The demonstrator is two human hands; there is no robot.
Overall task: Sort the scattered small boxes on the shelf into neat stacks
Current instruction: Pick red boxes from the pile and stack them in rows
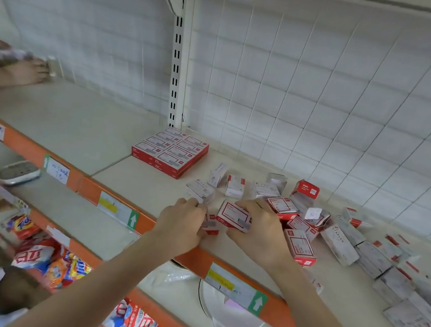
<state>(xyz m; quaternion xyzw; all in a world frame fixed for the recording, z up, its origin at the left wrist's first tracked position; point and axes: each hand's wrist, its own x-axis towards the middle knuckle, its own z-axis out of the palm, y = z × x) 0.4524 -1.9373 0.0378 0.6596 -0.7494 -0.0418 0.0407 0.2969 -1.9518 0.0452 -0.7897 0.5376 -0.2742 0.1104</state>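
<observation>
- Red staple box (233, 216) gripped in the right hand (263, 231), in front of the tidy stack (169, 155).
- Second box (211, 228) pinched by the left hand (182, 221), prob to be squared together.

On the level below—snack packets (42, 256), white plates (233, 320)—and a power strip (19, 172) further left.

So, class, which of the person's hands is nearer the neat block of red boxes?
Left. The left hand lies just in front of the block of red boxes; the right hand, gripping a red-and-white box, lies farther to the right.
</observation>
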